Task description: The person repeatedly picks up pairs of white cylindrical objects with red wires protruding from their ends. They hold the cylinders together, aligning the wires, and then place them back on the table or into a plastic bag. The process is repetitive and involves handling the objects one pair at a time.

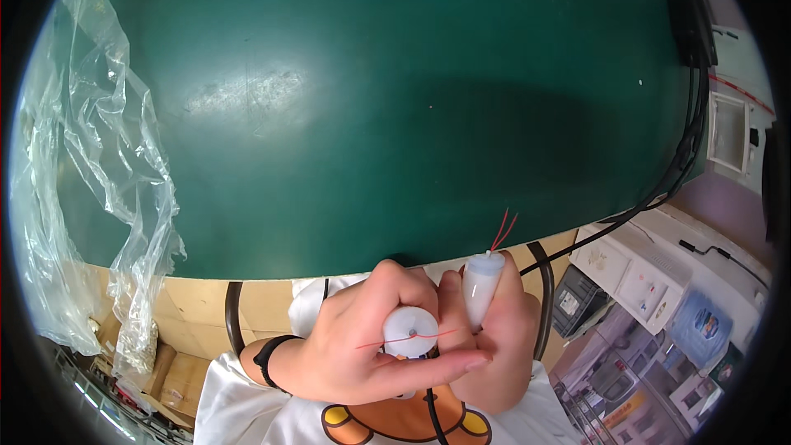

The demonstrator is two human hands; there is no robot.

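Observation:
Both hands are close together just off the near edge of the green table, in front of my body. My left hand, with a black band at its wrist, is closed around a white round-ended part. Thin red wires spread to both sides from the middle of that end. In my right hand a small white cylinder with a bluish-grey cap points upward and tilts slightly. Two red wires rise from its cap. My left thumb reaches across to the right hand. A black cord hangs below the hands; its upper end is hidden.
The green table spreads ahead of me. Crumpled clear plastic sheeting drapes over its left side. Black cables run along the right edge. A white cabinet and a blue container stand to the right. Cardboard boxes sit lower left.

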